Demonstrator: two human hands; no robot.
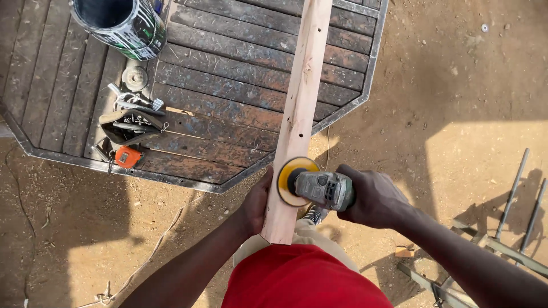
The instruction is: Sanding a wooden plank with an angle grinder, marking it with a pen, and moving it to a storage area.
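Left hand clamps the near end of the plank resting on the surface, right hand grips the sander; best keep its disc flat with light, even pressure

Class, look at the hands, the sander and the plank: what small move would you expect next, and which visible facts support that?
Probably sliding the sander up the plank. The right hand holds its yellow disc against the plank's edge near the end, which the left hand steadies; most of the plank, lying across the wooden table, stretches away beyond the disc.
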